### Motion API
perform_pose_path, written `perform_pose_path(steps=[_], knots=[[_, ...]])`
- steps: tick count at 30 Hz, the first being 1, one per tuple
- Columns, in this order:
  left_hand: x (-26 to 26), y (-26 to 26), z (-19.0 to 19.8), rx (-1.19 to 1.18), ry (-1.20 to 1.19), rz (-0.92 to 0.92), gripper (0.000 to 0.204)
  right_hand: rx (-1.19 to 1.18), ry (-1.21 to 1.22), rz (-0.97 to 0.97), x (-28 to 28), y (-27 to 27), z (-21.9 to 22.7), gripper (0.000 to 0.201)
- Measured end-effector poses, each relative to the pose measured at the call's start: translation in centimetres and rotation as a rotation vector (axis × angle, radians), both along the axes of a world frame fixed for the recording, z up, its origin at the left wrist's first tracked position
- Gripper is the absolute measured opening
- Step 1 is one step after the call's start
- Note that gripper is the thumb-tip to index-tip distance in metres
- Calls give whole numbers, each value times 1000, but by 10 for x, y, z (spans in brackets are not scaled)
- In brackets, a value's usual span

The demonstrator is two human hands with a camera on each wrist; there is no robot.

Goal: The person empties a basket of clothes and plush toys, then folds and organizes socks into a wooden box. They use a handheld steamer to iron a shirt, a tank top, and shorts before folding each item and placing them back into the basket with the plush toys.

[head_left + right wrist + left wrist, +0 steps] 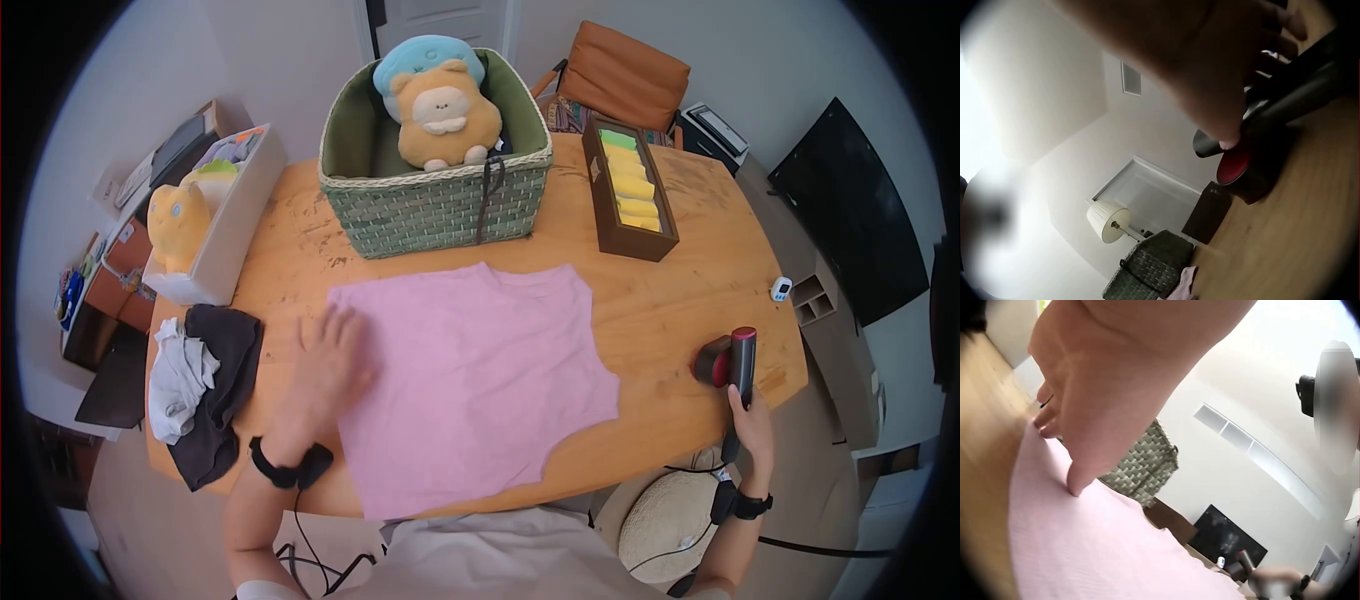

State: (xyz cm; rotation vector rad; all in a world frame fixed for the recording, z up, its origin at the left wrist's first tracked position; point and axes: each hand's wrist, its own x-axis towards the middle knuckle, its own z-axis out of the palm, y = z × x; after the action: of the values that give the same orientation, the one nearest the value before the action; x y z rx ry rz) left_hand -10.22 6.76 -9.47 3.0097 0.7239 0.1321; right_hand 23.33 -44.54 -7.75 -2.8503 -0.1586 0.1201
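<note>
A pink sleeveless top point(470, 380) lies spread almost flat on the wooden table in front of me. My left hand point(330, 365), a little blurred, is over its left edge with fingers spread. In the left wrist view the thumb and fingertips point(1077, 487) come down at the pink cloth point(1085, 544). At the table's right side my right hand point(750, 425) grips the dark handle of a handheld garment steamer point(742, 360) with a red end. Its red and black rounded part point(1235, 167) sits on the tabletop in the right wrist view.
A green woven basket point(440, 215) with plush toys stands at the back. Right of it is a brown box point(635, 240) of folded yellow and green cloths. Left are a white bin point(230, 245) and dark and grey clothes point(215, 390). A small white timer point(781, 289) lies far right.
</note>
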Motion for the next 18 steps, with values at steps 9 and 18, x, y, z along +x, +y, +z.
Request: perform_pose_path(steps=[9, 18], knots=[[-18, -122, -5, -295, 57, -715, 42, 691, 250, 80, 9, -8, -29, 24], [-26, -122, 0, -201, -14, -779, 17, 1628, 941, 347, -76, 93, -16, 28]])
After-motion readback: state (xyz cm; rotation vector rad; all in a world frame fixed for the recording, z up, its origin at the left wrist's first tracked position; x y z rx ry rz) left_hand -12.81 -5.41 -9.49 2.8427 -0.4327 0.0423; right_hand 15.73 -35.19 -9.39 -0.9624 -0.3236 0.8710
